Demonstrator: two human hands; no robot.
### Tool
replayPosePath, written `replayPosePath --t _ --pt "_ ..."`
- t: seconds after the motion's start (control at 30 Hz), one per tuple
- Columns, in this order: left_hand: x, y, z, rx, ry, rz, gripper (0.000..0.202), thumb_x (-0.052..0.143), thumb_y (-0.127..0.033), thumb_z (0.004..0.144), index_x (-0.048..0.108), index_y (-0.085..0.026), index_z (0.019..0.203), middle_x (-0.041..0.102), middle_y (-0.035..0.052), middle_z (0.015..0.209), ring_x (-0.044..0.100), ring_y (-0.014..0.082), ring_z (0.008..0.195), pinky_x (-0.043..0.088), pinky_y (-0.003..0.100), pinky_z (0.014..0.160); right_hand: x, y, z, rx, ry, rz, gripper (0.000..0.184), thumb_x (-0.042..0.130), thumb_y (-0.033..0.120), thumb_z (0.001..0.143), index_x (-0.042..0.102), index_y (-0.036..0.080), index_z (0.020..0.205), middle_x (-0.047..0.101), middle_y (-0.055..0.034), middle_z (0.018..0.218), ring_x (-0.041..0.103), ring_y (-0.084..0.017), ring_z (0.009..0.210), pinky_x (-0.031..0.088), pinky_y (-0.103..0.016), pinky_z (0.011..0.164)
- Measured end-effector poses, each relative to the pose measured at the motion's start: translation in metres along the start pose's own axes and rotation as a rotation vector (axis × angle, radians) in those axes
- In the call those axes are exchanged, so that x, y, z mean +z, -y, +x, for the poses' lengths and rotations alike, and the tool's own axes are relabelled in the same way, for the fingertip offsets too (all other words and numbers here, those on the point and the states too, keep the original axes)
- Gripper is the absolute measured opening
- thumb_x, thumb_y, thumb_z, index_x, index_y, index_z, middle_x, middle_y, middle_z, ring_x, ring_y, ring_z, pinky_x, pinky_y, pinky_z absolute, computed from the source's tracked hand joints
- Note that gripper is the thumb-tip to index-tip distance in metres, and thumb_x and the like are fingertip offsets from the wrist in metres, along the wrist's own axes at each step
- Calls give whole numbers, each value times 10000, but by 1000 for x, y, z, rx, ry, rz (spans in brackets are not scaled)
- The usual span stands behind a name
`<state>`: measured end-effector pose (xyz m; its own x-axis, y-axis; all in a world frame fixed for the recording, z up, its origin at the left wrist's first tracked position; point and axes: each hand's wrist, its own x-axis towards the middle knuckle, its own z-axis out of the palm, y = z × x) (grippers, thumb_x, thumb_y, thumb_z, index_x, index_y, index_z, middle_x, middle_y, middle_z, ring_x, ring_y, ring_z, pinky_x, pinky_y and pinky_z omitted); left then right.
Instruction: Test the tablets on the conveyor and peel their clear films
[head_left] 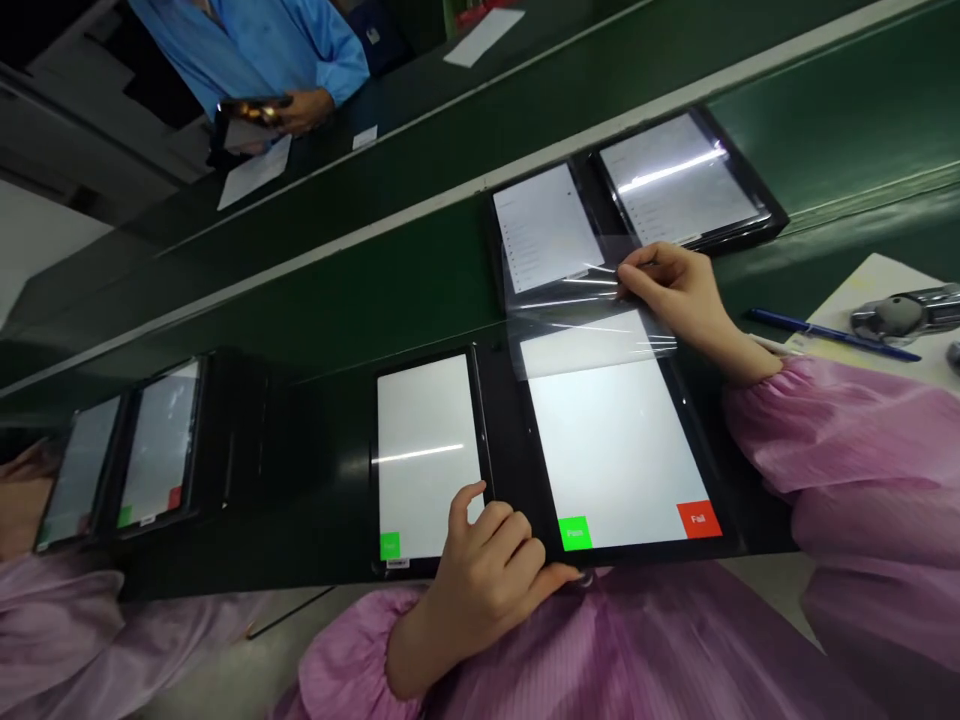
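Observation:
In my right hand [671,290], pinched between thumb and fingers, is a clear plastic film [592,320]. The film spans the top of a tablet [619,440] whose white screen shows a green and a red button, and overlaps the bottom of a tablet behind it [547,230]. My left hand [491,570] lies across the lower right corner of another white-screened tablet [427,450]. Its fingers are bent and apart, the thumb stretched out along the first tablet's front edge. No object shows in that hand, though its fingertips are partly hidden.
Another lit tablet [675,180] stands at the back right. A blue pen [832,334] and a metallic object [907,312] lie on paper at right. Two tablets [161,440] are at left beside a person's hand [26,500]. Across the bench, a person in blue [262,50] holds a device.

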<state>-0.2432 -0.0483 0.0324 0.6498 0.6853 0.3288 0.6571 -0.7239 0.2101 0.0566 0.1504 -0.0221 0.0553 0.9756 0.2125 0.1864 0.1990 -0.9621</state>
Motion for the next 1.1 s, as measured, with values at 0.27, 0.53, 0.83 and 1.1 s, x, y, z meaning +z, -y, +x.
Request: replayPosePath --t 0.27,0.53,0.83,1.1 --pt "0 -1 0 -29 -8 33 491 730 -441 965 514 -184 607 519 -58 625 530 127 685 405 449 1063 8 -14 -9 -167 -167 30 352 753 572 908 644 238 919 656 -1 743 665 -179 660 552 -353 687" --pt "0 -7 -2 -87 -38 50 514 710 -441 980 509 -192 577 512 -63 581 517 126 660 348 474 1154 8 -12 -7 -204 -179 -37 479 721 728 877 622 260 897 637 9 750 683 -185 666 535 -344 625" --pt "2 -13 2 -120 -75 37 492 716 -374 985 511 -186 578 512 -55 567 527 122 663 356 458 1165 8 -8 -10 -226 -199 -34 452 700 712 904 580 277 902 645 -18 852 671 -180 696 552 -350 643" --pt "3 -14 1 -136 -55 16 467 737 -415 962 533 -212 594 527 -56 582 555 138 651 395 506 1155 8 -12 -9 -175 -205 -40 477 695 758 872 572 298 877 656 -17 846 684 -208 705 555 -394 681"
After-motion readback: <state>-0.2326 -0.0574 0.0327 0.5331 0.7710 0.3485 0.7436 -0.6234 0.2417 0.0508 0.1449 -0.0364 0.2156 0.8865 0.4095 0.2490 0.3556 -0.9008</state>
